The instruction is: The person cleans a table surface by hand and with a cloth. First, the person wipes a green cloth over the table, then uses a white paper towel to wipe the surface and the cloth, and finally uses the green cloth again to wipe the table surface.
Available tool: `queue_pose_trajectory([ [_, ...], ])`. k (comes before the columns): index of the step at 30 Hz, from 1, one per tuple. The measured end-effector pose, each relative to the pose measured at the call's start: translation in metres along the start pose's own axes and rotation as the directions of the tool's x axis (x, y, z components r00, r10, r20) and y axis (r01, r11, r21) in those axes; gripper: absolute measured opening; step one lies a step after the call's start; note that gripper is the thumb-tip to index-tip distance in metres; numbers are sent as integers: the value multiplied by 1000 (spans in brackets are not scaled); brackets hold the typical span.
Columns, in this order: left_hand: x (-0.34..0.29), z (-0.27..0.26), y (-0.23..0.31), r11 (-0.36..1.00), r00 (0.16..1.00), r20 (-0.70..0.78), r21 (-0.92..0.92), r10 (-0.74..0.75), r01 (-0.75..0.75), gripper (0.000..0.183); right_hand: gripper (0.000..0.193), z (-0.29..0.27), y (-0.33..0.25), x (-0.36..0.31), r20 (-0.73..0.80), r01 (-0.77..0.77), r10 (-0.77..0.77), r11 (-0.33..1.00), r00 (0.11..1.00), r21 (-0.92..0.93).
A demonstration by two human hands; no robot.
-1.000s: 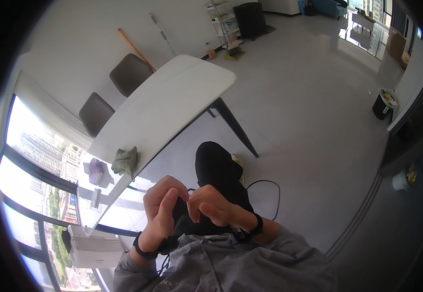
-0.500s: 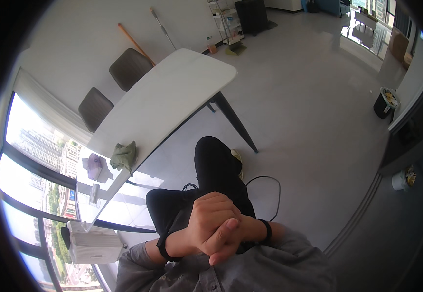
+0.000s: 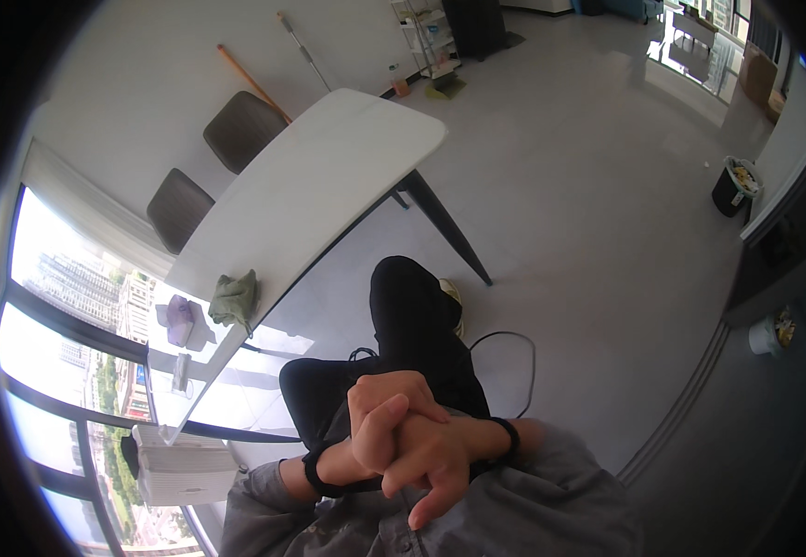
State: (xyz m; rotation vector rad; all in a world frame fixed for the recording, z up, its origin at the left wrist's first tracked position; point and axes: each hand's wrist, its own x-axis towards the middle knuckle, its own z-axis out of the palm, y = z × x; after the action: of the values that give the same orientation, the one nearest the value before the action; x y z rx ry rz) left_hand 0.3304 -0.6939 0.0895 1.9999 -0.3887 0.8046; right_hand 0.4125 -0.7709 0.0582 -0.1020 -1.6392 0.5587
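Note:
My two hands are clasped together in front of my body, above my lap. From the left, my left hand (image 3: pixel 377 427) lays its bent fingers over the upper side of my right hand. My right hand (image 3: pixel 442 450) is curled against it, its thumb pointing down toward my grey shirt (image 3: pixel 533 506). Some fingers are hidden where the hands overlap, and no object shows in the grip. A dark band (image 3: pixel 313 472) circles my left wrist, and a black band (image 3: pixel 511 433) my right. Black trousers (image 3: pixel 412 316) cover my crossed legs below.
A white table (image 3: pixel 328 176) stands ahead to the left, with a green cloth pouch (image 3: pixel 233 297), a purple-and-white pack (image 3: pixel 180 320) and a clear glass (image 3: pixel 181 369) on it. Two chairs (image 3: pixel 240 130) line its far side. A black cable (image 3: pixel 531 357) loops on the floor; a bin (image 3: pixel 735 187) stands right.
My clasped hands have shifted against each other. My right hand now shows more of its back, with its thumb lower, and my left fingers have slid over it. The view has tilted slightly.

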Motion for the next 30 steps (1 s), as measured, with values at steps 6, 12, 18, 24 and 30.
queue_pose_trajectory([
  [6, 15, -24, 0, 996, 986, 161, 73, 45, -57, 58, 30, -4, 10, 6, -43, -77, 76, 997, 996, -17],
  [12, -6, -15, -1, 992, 992, 21, 36, -121, 120, 57, 56, -2, 8, 17, -150, -80, 62, 990, 987, -115],
  [18, -1, 4, 9, 968, 995, -59, 246, 76, -59, 63, 61, 4, 7, 17, -131, 81, -126, 949, 983, -304],
  [24, -12, -18, -3, 986, 986, -56, 50, -157, 160, 62, 58, 5, 20, 13, -143, -95, 65, 973, 988, -211],
  [30, 13, -44, 12, 627, 569, -287, -494, -771, 602, 53, 49, -8, 8, 9, -345, -235, 171, 960, 923, -152],
])
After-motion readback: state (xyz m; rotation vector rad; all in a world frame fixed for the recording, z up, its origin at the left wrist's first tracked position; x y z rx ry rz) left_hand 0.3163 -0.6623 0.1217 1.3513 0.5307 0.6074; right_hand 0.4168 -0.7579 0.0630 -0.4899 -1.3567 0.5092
